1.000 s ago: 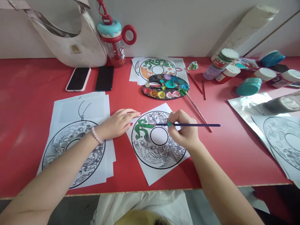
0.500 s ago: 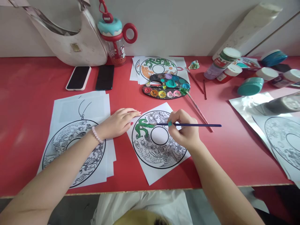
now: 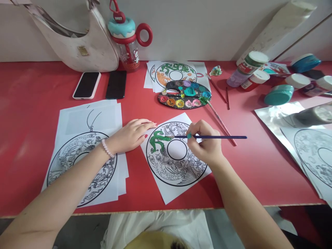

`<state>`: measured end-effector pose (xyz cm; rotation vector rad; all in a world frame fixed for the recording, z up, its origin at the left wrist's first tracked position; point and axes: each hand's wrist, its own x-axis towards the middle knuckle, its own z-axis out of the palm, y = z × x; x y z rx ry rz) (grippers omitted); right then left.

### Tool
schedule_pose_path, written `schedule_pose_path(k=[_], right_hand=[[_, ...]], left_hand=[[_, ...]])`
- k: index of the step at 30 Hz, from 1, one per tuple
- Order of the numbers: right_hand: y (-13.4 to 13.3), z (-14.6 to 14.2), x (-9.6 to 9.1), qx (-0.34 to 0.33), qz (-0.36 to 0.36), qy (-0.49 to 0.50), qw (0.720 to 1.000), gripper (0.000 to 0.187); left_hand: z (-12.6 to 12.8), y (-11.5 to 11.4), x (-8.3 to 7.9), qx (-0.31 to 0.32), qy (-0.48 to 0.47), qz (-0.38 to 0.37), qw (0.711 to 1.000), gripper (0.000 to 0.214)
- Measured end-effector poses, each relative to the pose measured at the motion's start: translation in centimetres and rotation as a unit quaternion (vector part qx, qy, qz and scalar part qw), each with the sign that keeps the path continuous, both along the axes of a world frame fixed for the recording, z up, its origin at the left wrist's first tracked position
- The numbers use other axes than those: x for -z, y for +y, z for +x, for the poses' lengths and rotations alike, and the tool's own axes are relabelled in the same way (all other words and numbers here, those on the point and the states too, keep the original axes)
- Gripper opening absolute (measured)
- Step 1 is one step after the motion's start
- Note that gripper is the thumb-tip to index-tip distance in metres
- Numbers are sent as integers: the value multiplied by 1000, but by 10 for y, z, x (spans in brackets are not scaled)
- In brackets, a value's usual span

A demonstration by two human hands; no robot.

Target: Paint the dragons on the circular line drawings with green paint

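Observation:
My right hand (image 3: 203,141) grips a dark blue paintbrush (image 3: 223,137) that lies nearly level. Its tip touches the green dragon on the ring-shaped line drawing (image 3: 166,195), a sheet set at an angle near the table's front. Part of the dragon is painted green; the rest of the ring is black outline on white. My left hand (image 3: 132,135) rests flat with fingers stretched out, its fingertips at the sheet's left edge. Behind the drawing lies a black paint palette (image 3: 169,95) with several colours, and a second brush (image 3: 221,122) leans on its right end.
Uncoloured printed sheets (image 3: 67,119) lie under my left forearm. Two phones, a white one (image 3: 86,85) and a black one (image 3: 116,84), lie behind them, near a handbag (image 3: 85,52) and a cup (image 3: 128,52). Paint jars (image 3: 278,95) and more sheets (image 3: 287,138) are at right.
My right hand and the brush have shifted very slightly to the right, the tip still on the green dragon. My left hand stays in place.

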<state>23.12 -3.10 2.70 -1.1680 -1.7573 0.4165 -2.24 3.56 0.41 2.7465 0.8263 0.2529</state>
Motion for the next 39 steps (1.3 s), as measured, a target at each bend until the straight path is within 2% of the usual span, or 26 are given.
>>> schedule_pose_path(k=[28,39], right_hand=[[0,0,1,7,-6,5,1000,20],[0,-2,3,-27,-1,-2,1000,21]], left_hand=[[-2,0,2,11,-2,29,1000,42],[-1,0,2,13,-5,27,1000,42]])
